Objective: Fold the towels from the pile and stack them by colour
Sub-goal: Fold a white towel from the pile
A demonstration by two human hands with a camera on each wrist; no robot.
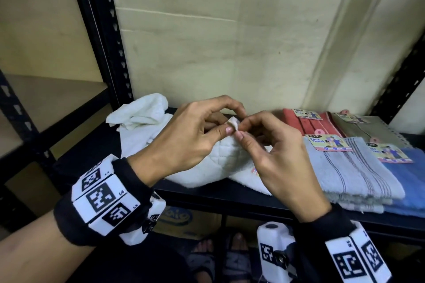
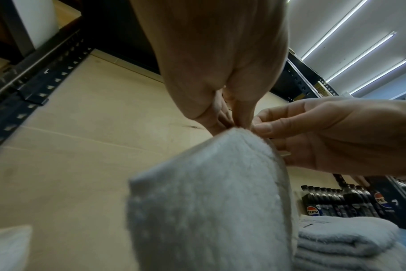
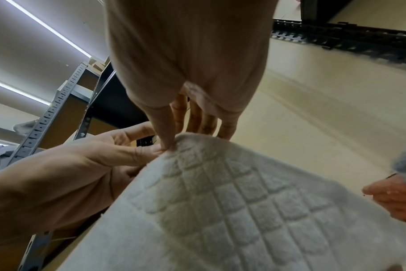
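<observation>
A white towel [image 1: 220, 163] with a quilted square pattern lies on the black shelf [image 1: 230, 193], one corner lifted. My left hand [image 1: 231, 125] pinches that corner between thumb and forefinger. My right hand [image 1: 239, 128] pinches the same corner from the right side, touching the left fingertips. In the left wrist view the white towel [image 2: 209, 201] hangs down from the pinch. In the right wrist view the white towel [image 3: 232, 201] shows its grid texture. More crumpled white towels [image 1: 142, 115] lie behind at the left.
Folded stacks sit to the right: a grey striped stack [image 1: 351, 174], a blue stack [image 1: 409, 179], a red stack [image 1: 308, 122] and an olive stack [image 1: 368, 128], with labels on top. Black rack posts [image 1: 101, 30] stand left and right. A cardboard box [image 1: 184, 220] sits below.
</observation>
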